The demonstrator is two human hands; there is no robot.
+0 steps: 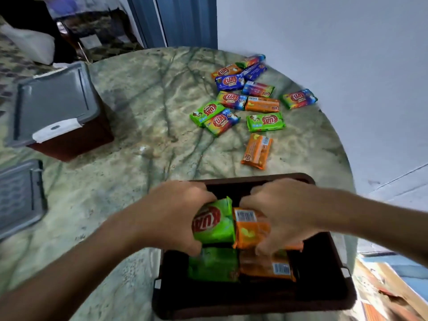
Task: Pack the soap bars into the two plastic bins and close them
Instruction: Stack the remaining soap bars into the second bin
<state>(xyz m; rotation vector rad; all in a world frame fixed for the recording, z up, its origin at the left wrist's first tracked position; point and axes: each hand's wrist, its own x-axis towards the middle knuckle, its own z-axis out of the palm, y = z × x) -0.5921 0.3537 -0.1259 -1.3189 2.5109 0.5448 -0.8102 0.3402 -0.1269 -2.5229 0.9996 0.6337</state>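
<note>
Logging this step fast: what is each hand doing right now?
Left hand: holding a green soap bar over the open bin.
Right hand: holding an orange soap bar over the same bin.

Clear middle, cluttered edges.
You have bare table (pixel 143 126) at the centre, from 9 to 12 o'clock. The closed bin (pixel 58 107) and a loose lid (pixel 19 195) block 10 and 9 o'clock; scattered soap bars (pixel 250 100) crowd 1 o'clock against the wall (pixel 335 54). Both hands and two bars fill the open bin (pixel 324 286) at 6 o'clock.
</note>
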